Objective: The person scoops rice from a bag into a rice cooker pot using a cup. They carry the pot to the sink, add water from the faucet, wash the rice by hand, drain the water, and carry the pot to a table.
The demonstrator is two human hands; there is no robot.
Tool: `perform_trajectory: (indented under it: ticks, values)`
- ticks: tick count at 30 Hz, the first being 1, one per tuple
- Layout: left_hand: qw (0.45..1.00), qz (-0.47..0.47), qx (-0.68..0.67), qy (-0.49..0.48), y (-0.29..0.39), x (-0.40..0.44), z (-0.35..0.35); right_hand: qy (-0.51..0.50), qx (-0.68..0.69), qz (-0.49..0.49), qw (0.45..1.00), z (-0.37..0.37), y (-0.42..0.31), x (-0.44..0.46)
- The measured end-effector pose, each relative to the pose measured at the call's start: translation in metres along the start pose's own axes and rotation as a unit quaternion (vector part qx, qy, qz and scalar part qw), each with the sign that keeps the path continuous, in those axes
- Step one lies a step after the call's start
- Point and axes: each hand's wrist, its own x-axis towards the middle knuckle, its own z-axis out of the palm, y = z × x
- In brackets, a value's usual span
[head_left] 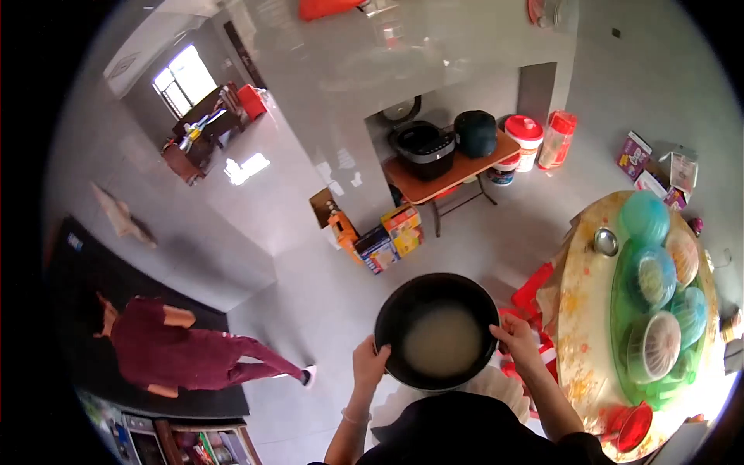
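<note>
A round black pot (438, 291) is held level in front of the body, with cloudy, pale contents at its bottom; whether these are rice or only liquid I cannot tell. My left hand (369, 363) grips the pot's left side, thumb over the rim. On the right side my right hand (518, 339) clasps the rim in the same way. Beyond the pot, an open rice cooker (425, 151) stands on a small brown table (457, 172), its lid raised, beside a dark rounded object (475, 133).
A person in maroon clothes (178, 345) is at the left beside a black counter (74, 310). At the right stands a round table (577, 341) with several covered dishes and a red strainer (634, 426). Boxes (391, 239) lie on the floor ahead, near red-lidded buckets (524, 139).
</note>
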Motion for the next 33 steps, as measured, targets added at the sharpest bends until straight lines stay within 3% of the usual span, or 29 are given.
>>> perform_trajectory:
  ticks: [2, 9, 10, 12, 18, 21, 26, 27, 33]
  values:
    - [0.997, -0.003, -0.082, 0.004, 0.017, 0.054, 0.011, -0.004, -0.004, -0.001, 1.000, -0.001, -0.028, 0.057]
    - [0.994, 0.060, -0.087, 0.036, 0.053, 0.259, 0.046, -0.005, -0.003, -0.033, 0.999, 0.011, -0.099, 0.262]
    - [0.986, 0.115, -0.109, 0.050, 0.041, 0.299, 0.058, -0.006, -0.004, -0.029, 1.000, 0.011, -0.105, 0.293]
    - [0.990, 0.057, -0.128, 0.022, 0.067, 0.355, 0.065, -0.007, -0.006, -0.026, 1.000, 0.015, -0.121, 0.353]
    - [0.989, 0.117, -0.079, 0.037, 0.085, 0.536, 0.094, 0.034, -0.027, -0.023, 0.999, 0.024, -0.161, 0.531]
    - [0.991, 0.099, -0.092, 0.024, 0.073, 0.612, 0.107, 0.034, -0.026, -0.017, 0.999, 0.032, -0.177, 0.585]
    - [0.990, 0.059, -0.127, 0.024, 0.096, 0.697, 0.131, 0.015, -0.021, -0.016, 1.000, 0.028, -0.197, 0.701]
    - [0.977, 0.060, -0.193, 0.070, 0.085, 0.728, 0.153, 0.007, 0.002, -0.005, 1.000, 0.029, -0.208, 0.739]
    - [0.964, -0.029, -0.224, 0.141, 0.106, 0.767, 0.192, -0.073, -0.020, 0.021, 0.997, 0.006, -0.202, 0.857]
